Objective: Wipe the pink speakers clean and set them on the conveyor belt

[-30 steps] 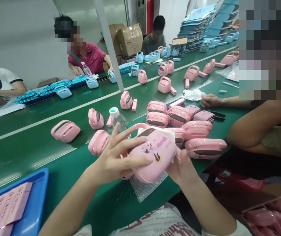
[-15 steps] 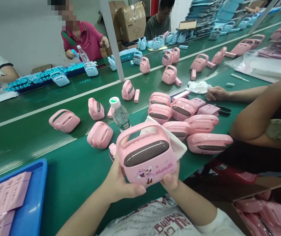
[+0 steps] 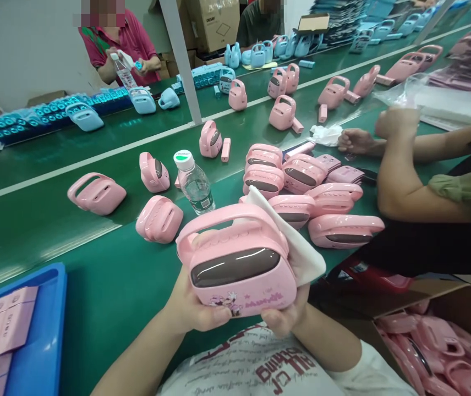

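Note:
A glossy pink plastic case (image 3: 239, 291) with a carry handle, a dark oval panel and a cartoon mouse print is held up in front of me. My left hand (image 3: 190, 302) grips its left side, thumb along the bottom front edge. On the other side, my right hand (image 3: 291, 313) is closed round the lower right corner. A white cloth (image 3: 305, 253) sticks out behind the case above my right hand; most of it is hidden. Just beyond stands a clear water bottle (image 3: 196, 184) with a white and green cap.
Several similar pink cases (image 3: 297, 209) cluster at the right, others stand along the green conveyor (image 3: 33, 198). A blue tray (image 3: 49, 330) holds pink boxes at lower left. A carton (image 3: 367, 302) of pink parts sits low right. A co-worker's forearm (image 3: 400, 159) rests nearby; another person (image 3: 120, 44) works opposite.
The case has tipped back and shifted slightly left and down, showing more of its top. More cloth shows at its right. The co-worker at the right has raised a hand.

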Demonstrator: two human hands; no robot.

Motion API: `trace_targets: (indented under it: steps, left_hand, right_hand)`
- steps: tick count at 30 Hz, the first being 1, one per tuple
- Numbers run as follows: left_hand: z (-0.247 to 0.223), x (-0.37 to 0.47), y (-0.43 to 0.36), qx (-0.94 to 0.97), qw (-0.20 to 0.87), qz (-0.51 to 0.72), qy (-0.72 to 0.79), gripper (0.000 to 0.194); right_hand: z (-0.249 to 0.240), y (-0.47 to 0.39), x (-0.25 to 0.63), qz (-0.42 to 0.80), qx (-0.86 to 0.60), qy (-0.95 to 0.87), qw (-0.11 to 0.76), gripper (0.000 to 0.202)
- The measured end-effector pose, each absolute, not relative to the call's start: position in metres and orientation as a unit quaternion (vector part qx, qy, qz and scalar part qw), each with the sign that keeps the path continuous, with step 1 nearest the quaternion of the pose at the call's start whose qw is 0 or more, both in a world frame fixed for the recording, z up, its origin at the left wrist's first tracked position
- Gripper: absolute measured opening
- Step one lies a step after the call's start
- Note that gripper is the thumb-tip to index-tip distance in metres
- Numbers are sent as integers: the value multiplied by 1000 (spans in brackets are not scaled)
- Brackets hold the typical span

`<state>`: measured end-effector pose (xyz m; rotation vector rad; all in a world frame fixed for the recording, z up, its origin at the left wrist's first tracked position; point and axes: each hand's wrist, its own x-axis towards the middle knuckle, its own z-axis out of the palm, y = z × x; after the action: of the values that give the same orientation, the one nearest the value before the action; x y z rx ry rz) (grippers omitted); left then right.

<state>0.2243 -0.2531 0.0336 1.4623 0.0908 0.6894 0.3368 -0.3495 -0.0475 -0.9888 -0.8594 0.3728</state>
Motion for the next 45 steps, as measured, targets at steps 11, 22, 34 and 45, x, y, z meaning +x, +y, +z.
trace_targets:
  steps: [11, 22, 34, 45]
  left_hand:
    - [40, 229, -255, 685, 590, 357, 235, 71]
    - [41, 223, -256, 774, 518, 298, 210, 104]
    - [41, 220, -261, 851, 328, 340, 227, 117]
    - [50, 235, -249, 891, 151, 340, 260, 101]
  right_hand:
    - [-35, -346, 342, 164, -489, -367, 774, 49]
    - [-39, -346, 344, 242, -520, -263, 776, 49]
    - [-37, -346, 345, 279, -503, -256, 777, 43]
    - [-6, -350, 393, -21, -604, -422, 676, 29]
